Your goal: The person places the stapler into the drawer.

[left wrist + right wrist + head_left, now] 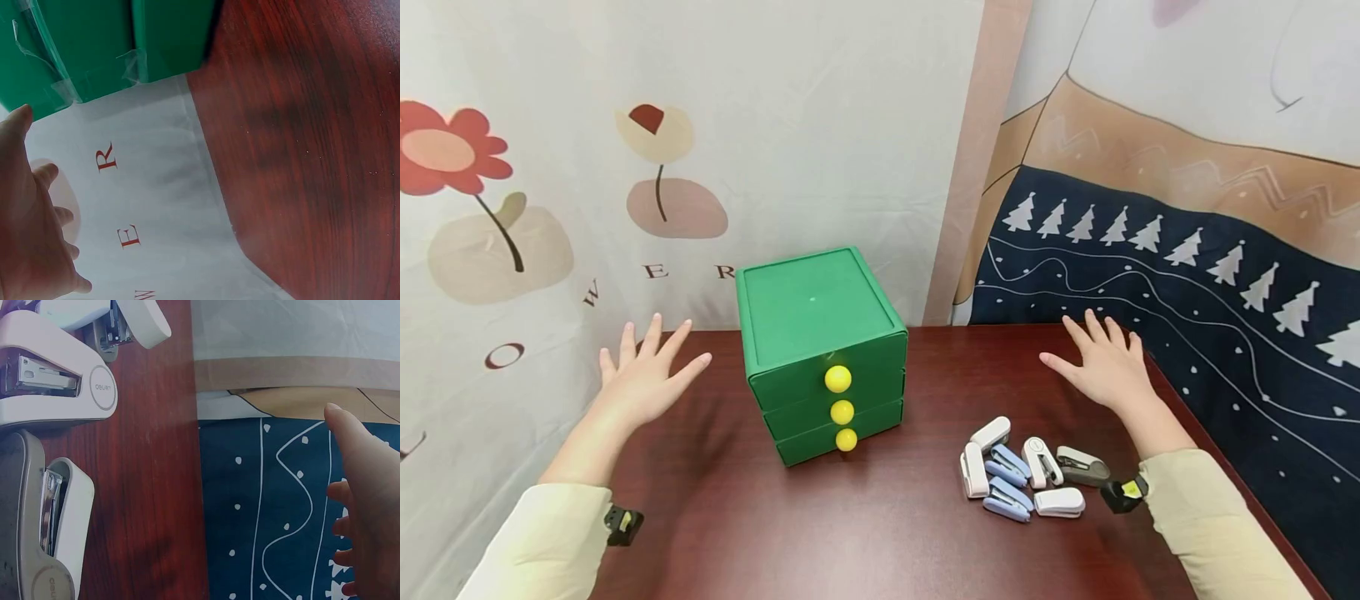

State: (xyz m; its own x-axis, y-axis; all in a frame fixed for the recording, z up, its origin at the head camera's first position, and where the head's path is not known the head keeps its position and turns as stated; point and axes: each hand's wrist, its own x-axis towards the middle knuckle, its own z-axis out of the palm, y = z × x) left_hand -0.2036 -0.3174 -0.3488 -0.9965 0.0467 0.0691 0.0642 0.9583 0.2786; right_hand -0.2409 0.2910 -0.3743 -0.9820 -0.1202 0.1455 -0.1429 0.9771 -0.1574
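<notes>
My left hand (638, 379), fingers spread, hovers over the table's left side and holds nothing. To its right stands a green drawer box (820, 310) with three stacked drawers, each with a round yellow knob (838, 379); all three look closed. My right hand (1105, 367) is likewise spread and bare, raised above the right side. Below and left of it lies a group of small staplers: white ones such as this white stapler (974, 471), two blue ones like this blue stapler (1009, 498), and a grey stapler (1082, 466) nearest the right wrist.
The dark red wooden table (880, 533) meets a pale printed cloth (850, 125) at the back. A navy cloth with white trees (1150, 275) hangs along the right edge. Each wrist wears a small black camera, like the left wrist camera (623, 526).
</notes>
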